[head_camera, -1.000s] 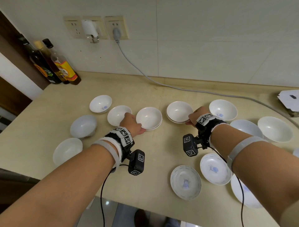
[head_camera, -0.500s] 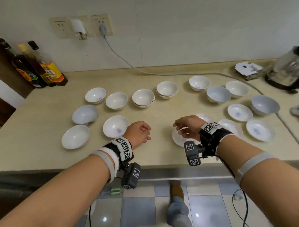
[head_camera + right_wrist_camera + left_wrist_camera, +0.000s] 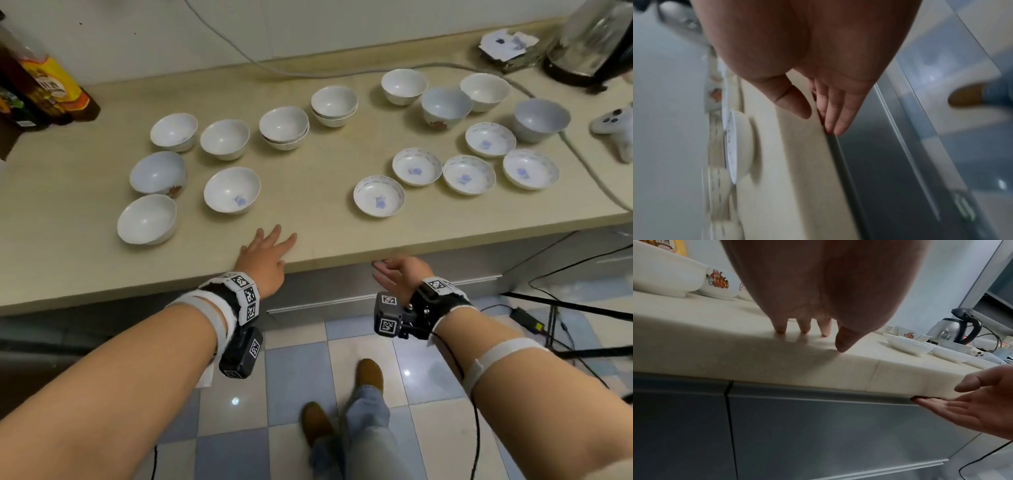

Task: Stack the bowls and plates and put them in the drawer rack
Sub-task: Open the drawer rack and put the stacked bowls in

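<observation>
right hand [image 3: 980, 404] flat, empty, fingertips under the countertop [image 3: 308, 219] lip at the drawer front [image 3: 828, 431] (long axis along the edge) | left hand [image 3: 265, 258] flat on top, idle | bowls [image 3: 232, 190] and plates [image 3: 379, 196] behind, unstacked mostly

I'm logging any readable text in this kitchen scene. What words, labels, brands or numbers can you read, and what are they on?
No text can be read as words.
Bottle label: yellow, print too blurred.
Wrist band tags: black-and-white square codes, no letters.
Bowl: red and orange picture, no legible text.
Plates: blue marks, not writing.
Papers: dark smudges, unreadable.
</observation>
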